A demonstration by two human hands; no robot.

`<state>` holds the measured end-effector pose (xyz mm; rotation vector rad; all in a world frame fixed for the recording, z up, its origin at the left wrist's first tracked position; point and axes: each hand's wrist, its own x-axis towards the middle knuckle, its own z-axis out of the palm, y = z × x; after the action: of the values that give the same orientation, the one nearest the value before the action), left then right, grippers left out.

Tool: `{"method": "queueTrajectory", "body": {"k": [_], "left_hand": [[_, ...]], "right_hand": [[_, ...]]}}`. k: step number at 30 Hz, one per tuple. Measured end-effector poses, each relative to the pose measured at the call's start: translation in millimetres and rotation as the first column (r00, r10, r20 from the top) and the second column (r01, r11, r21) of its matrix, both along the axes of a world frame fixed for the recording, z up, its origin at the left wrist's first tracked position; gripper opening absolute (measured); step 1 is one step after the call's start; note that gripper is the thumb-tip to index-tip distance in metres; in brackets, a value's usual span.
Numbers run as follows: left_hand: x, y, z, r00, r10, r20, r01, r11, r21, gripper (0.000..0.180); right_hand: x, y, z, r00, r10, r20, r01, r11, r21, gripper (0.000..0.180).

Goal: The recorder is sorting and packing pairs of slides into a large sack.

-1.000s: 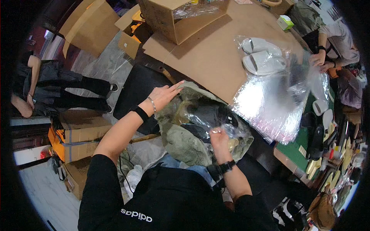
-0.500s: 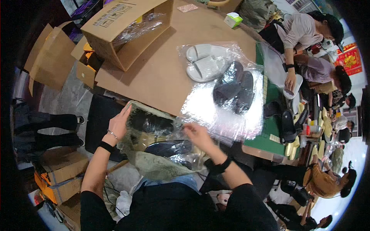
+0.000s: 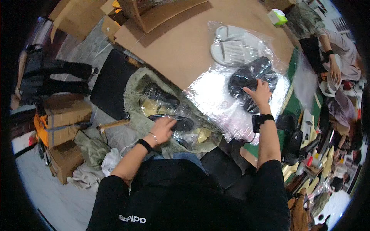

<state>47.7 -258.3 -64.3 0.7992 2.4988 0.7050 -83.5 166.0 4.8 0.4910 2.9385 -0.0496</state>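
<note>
My right hand (image 3: 260,93) rests with thumb and fingers spread on a pair of black slippers (image 3: 257,66) in clear plastic. They lie on a stack of shiny clear plastic bags (image 3: 210,94). My left hand (image 3: 162,129) is open, low over a greenish woven sack (image 3: 133,86); its slightly bent fingers lie at a dark bagged slipper (image 3: 184,124). Further into the sack is another black slipper (image 3: 162,96), with yellowish bagged slippers (image 3: 204,134) partly hidden. A pair of white slippers (image 3: 230,52) in clear plastic lies beyond the black pair.
A cardboard box (image 3: 154,19) stands at the table's far left; the table (image 3: 169,54) has a brown top. On the right lies a green mat (image 3: 293,69) with loose black slippers (image 3: 293,142). Co-workers sit at the right; a co-worker's hand (image 3: 334,73) holds a white slipper. Cartons (image 3: 69,111) stand left.
My right hand has moved from the sack's edge onto the black slippers. My left hand has left the sack's far-left rim for the slippers inside. The view has shifted, and the sack's mouth looks wider.
</note>
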Motion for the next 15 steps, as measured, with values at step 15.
{"method": "queueTrajectory", "body": {"k": [15], "left_hand": [[104, -25, 2, 0.807, -0.232, 0.542, 0.385, 0.904, -0.186, 0.014]], "right_hand": [[129, -83, 137, 0.84, -0.17, -0.514, -0.254, 0.715, -0.651, 0.028]]}}
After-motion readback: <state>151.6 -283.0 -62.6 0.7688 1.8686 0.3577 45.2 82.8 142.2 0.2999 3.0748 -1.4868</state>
